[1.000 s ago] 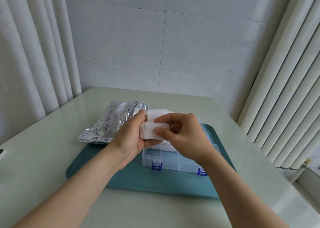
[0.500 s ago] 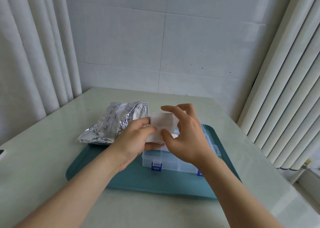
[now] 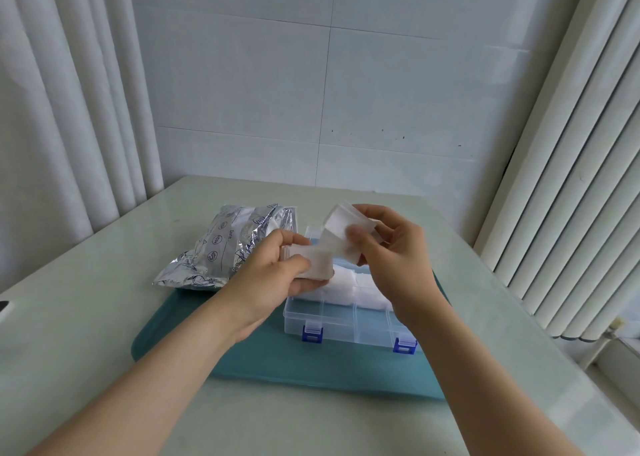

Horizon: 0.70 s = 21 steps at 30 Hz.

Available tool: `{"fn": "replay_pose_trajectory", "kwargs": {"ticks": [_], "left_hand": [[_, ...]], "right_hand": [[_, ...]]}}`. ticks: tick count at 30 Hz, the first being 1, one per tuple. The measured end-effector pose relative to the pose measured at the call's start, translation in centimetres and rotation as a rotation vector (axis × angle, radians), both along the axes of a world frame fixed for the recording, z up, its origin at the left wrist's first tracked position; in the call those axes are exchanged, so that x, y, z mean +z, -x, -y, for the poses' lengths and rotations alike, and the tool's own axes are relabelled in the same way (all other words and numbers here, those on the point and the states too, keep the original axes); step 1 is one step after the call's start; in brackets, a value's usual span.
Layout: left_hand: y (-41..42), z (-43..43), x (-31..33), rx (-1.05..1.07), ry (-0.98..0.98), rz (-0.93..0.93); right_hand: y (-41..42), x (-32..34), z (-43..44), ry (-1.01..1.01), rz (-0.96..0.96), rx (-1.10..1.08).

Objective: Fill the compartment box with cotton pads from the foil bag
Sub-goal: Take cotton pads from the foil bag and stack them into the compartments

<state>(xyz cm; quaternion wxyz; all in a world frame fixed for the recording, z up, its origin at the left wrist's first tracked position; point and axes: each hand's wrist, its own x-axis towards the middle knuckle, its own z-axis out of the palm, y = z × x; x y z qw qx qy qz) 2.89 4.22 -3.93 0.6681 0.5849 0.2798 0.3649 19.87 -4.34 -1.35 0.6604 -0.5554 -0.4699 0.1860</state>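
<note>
Above a teal plastic tray [image 3: 277, 365] on a pale, glossy table [image 3: 86, 317], a person divides a handful of white square cotton pads [image 3: 313, 265] over a clear plastic compartment box [image 3: 346, 327] with blue latches [image 3: 312, 333]. The left hand [image 3: 273, 279] has its thumb and curled fingers closed round the lower batch, while the right hand [image 3: 394, 261] pinches an upper batch [image 3: 341, 222], thumb on the near face and fingers behind; the two batches appear to touch where they meet between the hands. The box sits open on the tray directly under the hands. White pads [image 3: 362, 291] already fill at least some of its middle-row compartments, while the front-row cells nearest the camera look empty and the far row is mostly hidden behind the hands. The crinkled silver foil bag [image 3: 221, 251] lies just left of the box, partly on the tray's far edge and partly on the table, its mouth turned toward the box and hidden behind the left hand. The job appears to be somewhere near its midpoint: one row is stocked, a fresh supply is out of the bag and in hand, and the front cells, and perhaps others out of sight, remain to be loaded.
</note>
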Motion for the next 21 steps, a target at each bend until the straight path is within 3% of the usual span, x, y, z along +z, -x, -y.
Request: {"fn": "replay_pose_trajectory", "kwargs": {"ticks": [8, 13, 21], "left_hand": [[0.33, -0.3, 0.23, 0.099, -0.072, 0.017], [0.16, -0.01, 0.44, -0.013, -0.114, 0.013], [0.15, 0.28, 0.65, -0.156, -0.083, 0.058]], "right_hand": [[0.02, 0.13, -0.1, -0.021, -0.044, -0.002], [0.2, 0.03, 0.25, 0.048, 0.032, 0.095], [0.22, -0.38, -0.01, 0.089, 0.137, 0.03]]}}
